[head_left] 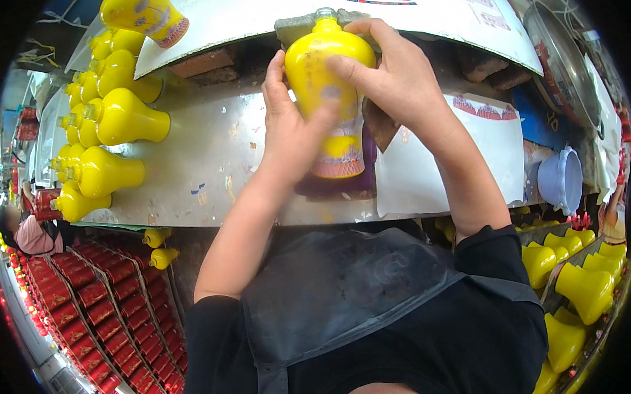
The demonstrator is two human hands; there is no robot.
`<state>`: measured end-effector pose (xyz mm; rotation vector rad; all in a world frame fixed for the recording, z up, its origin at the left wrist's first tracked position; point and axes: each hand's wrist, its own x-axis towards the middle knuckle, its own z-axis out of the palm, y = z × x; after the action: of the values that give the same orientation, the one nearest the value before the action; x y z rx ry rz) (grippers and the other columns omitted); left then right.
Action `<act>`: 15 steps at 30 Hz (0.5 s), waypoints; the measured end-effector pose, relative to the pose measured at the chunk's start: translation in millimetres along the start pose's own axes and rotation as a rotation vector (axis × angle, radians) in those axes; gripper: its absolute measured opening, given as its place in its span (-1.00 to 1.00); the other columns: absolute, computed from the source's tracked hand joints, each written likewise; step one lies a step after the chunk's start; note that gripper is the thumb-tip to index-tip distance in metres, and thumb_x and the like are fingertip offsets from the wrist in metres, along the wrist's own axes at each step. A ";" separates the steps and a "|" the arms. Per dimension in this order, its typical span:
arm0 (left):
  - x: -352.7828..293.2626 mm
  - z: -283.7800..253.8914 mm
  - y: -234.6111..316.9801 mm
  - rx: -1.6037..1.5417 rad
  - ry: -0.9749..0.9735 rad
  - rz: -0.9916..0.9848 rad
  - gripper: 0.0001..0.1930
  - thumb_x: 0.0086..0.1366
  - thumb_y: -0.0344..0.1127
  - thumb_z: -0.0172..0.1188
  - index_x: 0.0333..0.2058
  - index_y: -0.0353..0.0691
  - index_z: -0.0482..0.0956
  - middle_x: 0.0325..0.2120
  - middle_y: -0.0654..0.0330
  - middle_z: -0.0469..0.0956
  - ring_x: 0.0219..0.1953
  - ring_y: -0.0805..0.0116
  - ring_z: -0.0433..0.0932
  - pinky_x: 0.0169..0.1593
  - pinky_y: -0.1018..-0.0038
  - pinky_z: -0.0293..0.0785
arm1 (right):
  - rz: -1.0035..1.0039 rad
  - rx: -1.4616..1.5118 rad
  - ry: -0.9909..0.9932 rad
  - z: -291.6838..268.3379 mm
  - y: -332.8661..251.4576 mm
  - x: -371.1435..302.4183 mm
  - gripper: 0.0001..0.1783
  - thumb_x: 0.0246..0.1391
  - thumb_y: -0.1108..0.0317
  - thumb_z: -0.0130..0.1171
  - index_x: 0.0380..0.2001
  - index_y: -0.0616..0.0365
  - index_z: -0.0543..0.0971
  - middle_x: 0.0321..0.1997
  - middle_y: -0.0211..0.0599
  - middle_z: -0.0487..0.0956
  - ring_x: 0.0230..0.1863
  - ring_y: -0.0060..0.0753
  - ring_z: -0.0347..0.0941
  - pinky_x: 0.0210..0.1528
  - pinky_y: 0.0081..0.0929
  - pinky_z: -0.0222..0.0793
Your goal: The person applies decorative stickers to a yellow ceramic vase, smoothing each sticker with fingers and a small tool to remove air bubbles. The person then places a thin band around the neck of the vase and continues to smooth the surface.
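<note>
A glossy yellow vase-shaped bottle (325, 81) lies in front of me with its clear neck pointing away, resting at the neck on a grey notched support (292, 28). Printed decoration and a patterned band show on its lower part. My left hand (291, 118) holds its left side, fingers along the edge, the thumb blurred over the front. My right hand (395, 74) grips the right side, its thumb pressed on the front and a finger curled near the shoulder. A purplish pad lies beneath the base, mostly hidden.
Several yellow bottles (132, 117) lie stacked at the table's left. White printed sheets (465, 161) lie to the right, near a pale blue bucket (561, 181). A white board (246, 18) spans the back over bricks (205, 63). Red boxes (107, 300) fill the lower left; more yellow bottles (584, 290) stand right.
</note>
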<state>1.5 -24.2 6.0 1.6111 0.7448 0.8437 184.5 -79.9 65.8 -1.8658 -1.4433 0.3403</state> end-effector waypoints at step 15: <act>9.6 -21.2 -5.2 0.337 0.046 0.444 -0.07 0.37 0.23 0.16 0.52 -0.12 0.00 0.43 -0.12 0.03 0.41 -0.04 0.14 0.44 0.09 0.10 | 0.200 0.417 -0.092 -4.0 11.8 -20.1 -0.20 0.20 -0.09 0.27 0.32 0.26 0.41 0.00 0.11 0.66 -0.05 -0.13 0.65 0.07 -0.27 0.50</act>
<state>-11.2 -4.0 4.9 2.1111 0.5893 1.1170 188.7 -100.9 56.0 -1.6663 -1.1379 0.7710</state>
